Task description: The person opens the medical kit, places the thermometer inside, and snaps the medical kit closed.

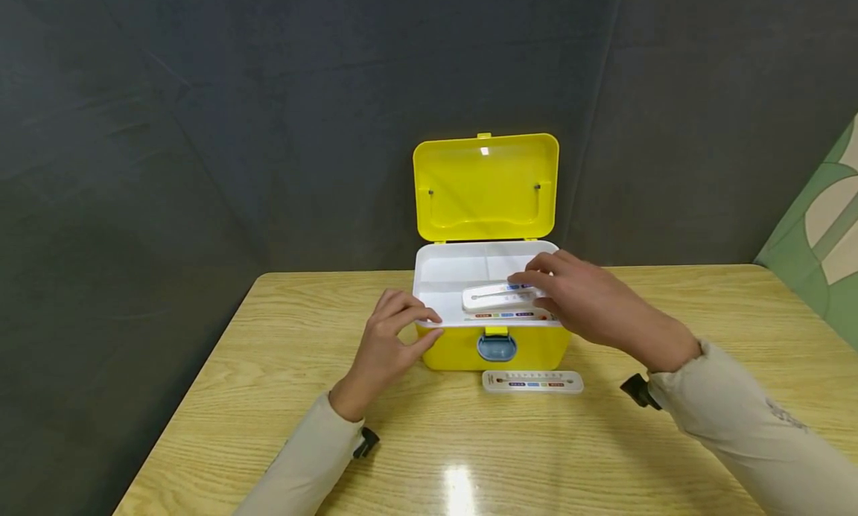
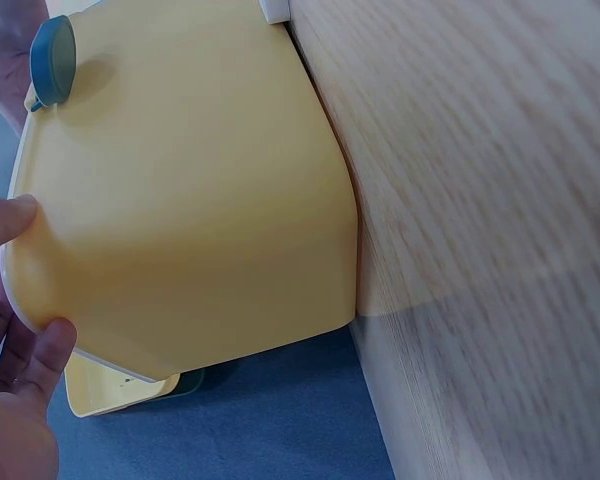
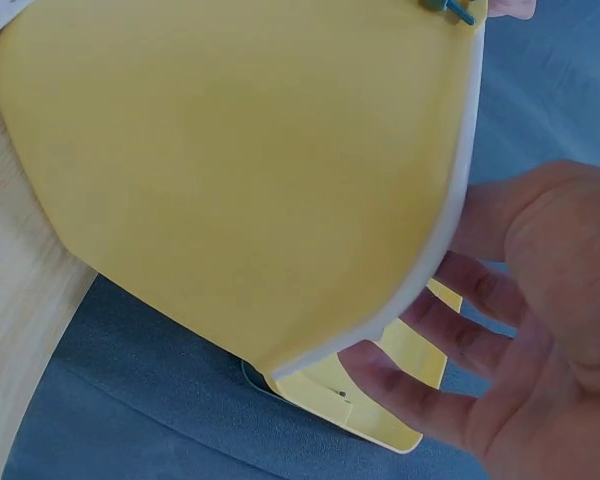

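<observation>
A yellow storage box (image 1: 445,352) stands with its lid raised, a white divided tray (image 1: 449,269) in its top. My left hand (image 1: 395,328) holds the box's front left corner, index finger over the tray rim and thumb against the front. In the left wrist view, its thumb and fingers (image 2: 50,345) touch the box near the rim. My right hand (image 1: 579,296) grips a white strip thermometer (image 1: 492,298) by its right end, over the tray's front compartment. A second thermometer (image 1: 506,316) lies in that compartment, partly covered by the held one.
Another white thermometer (image 1: 532,382) lies on the wooden table (image 1: 335,456) just before the box. The yellow lid (image 1: 485,188) leans up at the back near a dark cloth wall (image 1: 335,129). A blue-grey latch (image 1: 497,347) hangs on the box front.
</observation>
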The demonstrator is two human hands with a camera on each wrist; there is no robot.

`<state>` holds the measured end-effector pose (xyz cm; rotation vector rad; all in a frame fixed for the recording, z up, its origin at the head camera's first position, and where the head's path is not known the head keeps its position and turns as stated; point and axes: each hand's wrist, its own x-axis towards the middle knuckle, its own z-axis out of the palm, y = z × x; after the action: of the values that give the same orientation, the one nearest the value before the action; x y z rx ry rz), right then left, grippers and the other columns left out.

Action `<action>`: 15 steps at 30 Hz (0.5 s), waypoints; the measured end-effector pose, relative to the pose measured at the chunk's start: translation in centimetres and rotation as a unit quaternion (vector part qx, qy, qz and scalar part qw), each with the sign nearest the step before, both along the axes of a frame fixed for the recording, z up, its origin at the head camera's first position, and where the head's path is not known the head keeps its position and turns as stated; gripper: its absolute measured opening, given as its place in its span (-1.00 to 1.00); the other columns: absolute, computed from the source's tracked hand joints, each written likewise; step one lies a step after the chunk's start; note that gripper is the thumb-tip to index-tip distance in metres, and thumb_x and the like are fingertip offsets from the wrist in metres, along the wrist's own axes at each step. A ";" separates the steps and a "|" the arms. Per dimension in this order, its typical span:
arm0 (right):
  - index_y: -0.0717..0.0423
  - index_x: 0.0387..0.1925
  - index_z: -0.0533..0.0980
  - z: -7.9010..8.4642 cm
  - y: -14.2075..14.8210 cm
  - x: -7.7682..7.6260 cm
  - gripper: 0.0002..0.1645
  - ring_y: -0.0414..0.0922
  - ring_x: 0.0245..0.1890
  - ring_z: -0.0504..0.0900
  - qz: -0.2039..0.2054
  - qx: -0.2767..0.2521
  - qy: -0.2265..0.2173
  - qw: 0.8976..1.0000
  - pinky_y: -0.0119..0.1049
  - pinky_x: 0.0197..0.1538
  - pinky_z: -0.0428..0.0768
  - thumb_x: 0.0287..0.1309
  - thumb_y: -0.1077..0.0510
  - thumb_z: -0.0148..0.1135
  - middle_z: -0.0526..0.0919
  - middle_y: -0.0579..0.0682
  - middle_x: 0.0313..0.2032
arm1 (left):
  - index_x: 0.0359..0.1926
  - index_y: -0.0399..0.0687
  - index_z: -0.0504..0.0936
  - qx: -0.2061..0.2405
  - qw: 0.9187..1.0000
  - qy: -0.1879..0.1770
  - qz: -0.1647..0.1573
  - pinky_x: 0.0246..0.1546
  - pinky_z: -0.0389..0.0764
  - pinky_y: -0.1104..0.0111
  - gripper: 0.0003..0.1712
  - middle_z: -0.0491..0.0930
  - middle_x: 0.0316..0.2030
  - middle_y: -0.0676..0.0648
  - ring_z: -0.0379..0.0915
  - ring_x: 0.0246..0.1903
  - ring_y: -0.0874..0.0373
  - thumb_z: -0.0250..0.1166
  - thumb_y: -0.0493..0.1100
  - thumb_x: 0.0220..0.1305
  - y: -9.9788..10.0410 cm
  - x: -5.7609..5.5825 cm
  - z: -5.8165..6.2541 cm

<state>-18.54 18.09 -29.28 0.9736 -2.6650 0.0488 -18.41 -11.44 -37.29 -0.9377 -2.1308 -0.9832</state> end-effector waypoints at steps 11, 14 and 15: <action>-0.03 0.12 0.62 -0.1 -0.4 0.0 -0.42 0.03 -0.07 0.59 -0.012 0.020 -0.007 1.000 -0.06 -0.09 0.68 -0.01 0.25 0.53 0.65 0.05 -0.01 | -0.34 -0.07 0.74 -0.002 1.000 -0.006 0.004 -0.10 0.51 0.30 -0.86 0.56 -0.34 0.01 0.39 -0.19 0.13 0.54 -0.25 0.06 0.0 0.2 0.2; -0.04 0.12 0.62 -0.2 -0.5 0.0 -0.43 0.03 -0.06 0.59 -0.015 0.025 -0.009 1.000 -0.05 -0.08 0.68 0.00 0.23 0.53 0.66 0.05 0.00 | -0.34 -0.07 0.74 -0.002 1.000 -0.006 0.004 -0.11 0.51 0.30 -0.86 0.56 -0.34 0.01 0.40 -0.19 0.13 0.54 -0.26 0.06 -0.1 0.2 0.1; -0.03 0.12 0.62 -0.2 -0.5 0.1 -0.43 0.03 -0.05 0.59 -0.016 0.026 -0.008 0.999 -0.05 -0.08 0.68 0.01 0.23 0.53 0.66 0.05 0.00 | -0.34 -0.07 0.74 -0.002 1.000 -0.006 0.004 -0.10 0.51 0.30 -0.86 0.56 -0.34 0.01 0.40 -0.18 0.13 0.54 -0.25 0.06 -0.1 0.2 0.1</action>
<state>-18.49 17.58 -29.46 0.9490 -2.7090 -0.0212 -18.17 -11.50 -37.16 -0.9276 -2.1455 -0.9835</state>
